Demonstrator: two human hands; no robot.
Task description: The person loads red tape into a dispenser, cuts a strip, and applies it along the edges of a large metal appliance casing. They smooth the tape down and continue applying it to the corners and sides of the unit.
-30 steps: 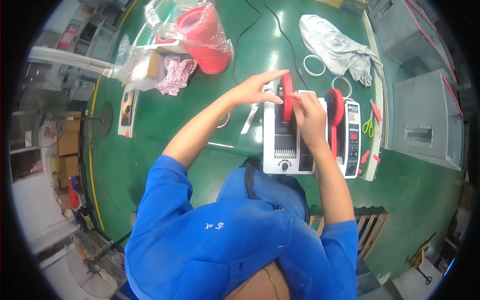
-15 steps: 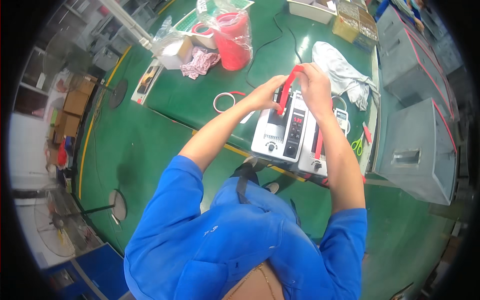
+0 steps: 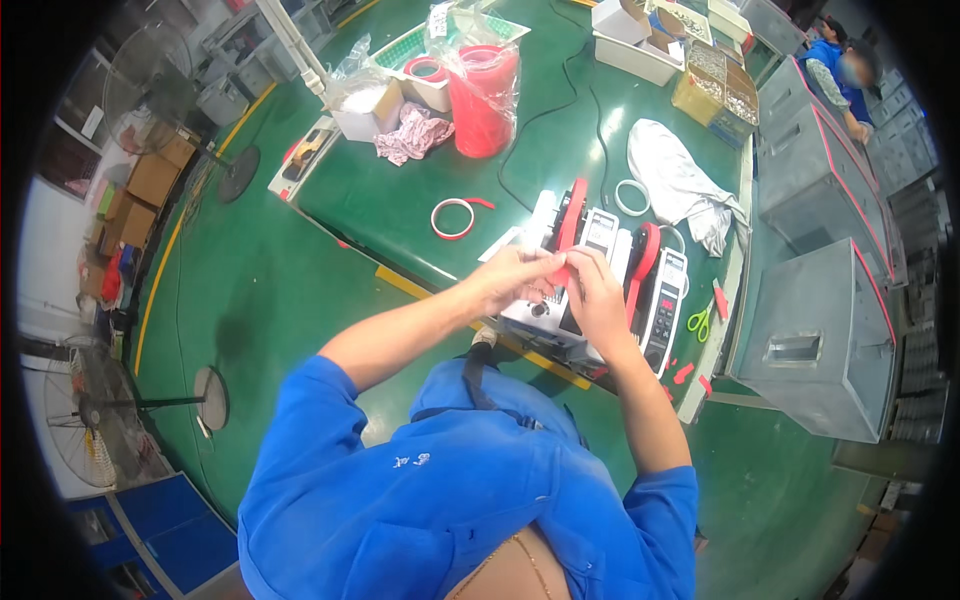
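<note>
Head view: left hand and right hand pinch the tape above the dispenser's near end, roll at its far end; best keep the tape flat, gently taut.

Glossy green floor, yellow line along left side. Green surface in middle, pale glare of light on far part. Whitish wall at far left, cardboard boxes piled near it. Standing fan toward upper left, second fan lower down. Blue panelled unit in lower left corner. Grey metal cabinets, red-edged, lined up at right. White pole slanting in at upper left.
</note>
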